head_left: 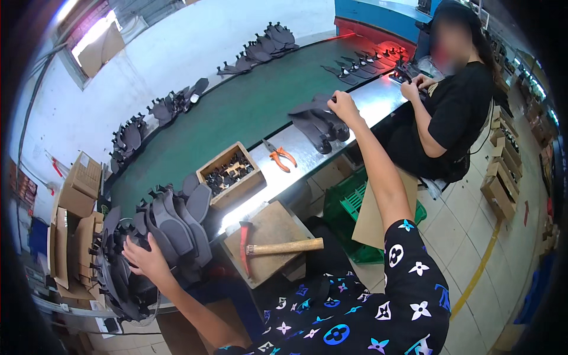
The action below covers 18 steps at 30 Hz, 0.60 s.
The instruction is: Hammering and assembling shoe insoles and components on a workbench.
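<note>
"Is 1 hand nearer the sole pile?"
"The right hand: pile just left, long axis running far-left to near-right; whether bent fingers grasp it, I can't tell."
"Left hand?"
"Fingers splayed at another stack."

Bright window, tabletop glare, bowed edges

hammer: 1 | pliers: 1 | wooden box: 1 | grey soles: many, overlapping
</note>
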Each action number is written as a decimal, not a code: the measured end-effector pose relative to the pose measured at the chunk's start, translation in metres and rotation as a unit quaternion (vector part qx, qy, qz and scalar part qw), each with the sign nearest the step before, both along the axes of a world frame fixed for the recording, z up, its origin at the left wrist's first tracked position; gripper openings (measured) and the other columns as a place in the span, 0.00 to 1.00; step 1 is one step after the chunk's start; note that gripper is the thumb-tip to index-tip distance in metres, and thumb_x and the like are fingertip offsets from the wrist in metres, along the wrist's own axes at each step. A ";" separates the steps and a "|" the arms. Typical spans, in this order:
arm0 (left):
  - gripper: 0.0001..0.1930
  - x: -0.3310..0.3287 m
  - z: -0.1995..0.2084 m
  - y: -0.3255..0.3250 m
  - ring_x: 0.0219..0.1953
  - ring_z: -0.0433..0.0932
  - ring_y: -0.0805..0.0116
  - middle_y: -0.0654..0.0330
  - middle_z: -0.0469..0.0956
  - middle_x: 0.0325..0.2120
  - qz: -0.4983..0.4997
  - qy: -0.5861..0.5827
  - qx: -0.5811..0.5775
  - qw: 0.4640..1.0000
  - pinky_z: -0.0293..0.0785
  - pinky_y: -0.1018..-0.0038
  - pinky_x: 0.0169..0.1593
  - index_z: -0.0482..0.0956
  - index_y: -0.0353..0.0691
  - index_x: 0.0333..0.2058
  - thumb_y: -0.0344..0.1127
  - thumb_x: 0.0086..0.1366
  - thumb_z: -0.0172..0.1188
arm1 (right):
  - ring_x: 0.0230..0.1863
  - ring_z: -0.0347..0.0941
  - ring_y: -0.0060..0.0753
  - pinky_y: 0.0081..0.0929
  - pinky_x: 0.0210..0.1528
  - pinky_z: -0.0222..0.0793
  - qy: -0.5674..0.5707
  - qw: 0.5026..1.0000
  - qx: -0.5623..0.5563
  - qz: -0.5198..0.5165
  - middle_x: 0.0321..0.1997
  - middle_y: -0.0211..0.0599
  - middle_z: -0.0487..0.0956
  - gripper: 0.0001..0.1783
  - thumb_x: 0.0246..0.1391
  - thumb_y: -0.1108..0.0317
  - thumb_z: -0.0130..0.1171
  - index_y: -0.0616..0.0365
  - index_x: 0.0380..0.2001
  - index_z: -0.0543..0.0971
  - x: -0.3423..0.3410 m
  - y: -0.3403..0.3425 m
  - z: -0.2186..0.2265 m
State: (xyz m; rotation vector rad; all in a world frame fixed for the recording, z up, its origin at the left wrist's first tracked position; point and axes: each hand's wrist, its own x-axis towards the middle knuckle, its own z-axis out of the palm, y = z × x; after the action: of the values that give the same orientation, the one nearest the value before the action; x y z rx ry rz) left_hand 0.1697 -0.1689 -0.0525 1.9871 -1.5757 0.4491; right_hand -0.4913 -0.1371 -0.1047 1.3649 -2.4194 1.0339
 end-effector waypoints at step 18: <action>0.26 -0.050 0.037 0.058 0.71 0.54 0.50 0.53 0.62 0.66 -0.115 -0.003 0.068 0.991 0.41 0.42 0.70 0.69 0.39 0.59 0.47 0.68 0.57 | 0.48 0.71 0.55 0.41 0.51 0.70 0.147 0.967 -0.206 -0.022 0.44 0.51 0.71 0.14 0.49 0.83 0.57 0.62 0.40 0.76 -0.037 0.056 0.007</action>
State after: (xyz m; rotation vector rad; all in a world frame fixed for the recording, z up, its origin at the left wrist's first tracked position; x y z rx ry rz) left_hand 0.1192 -0.1107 -0.0150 1.8717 -1.8559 0.2622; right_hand -0.5285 -0.0809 -0.0980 1.2127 -1.8819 1.1487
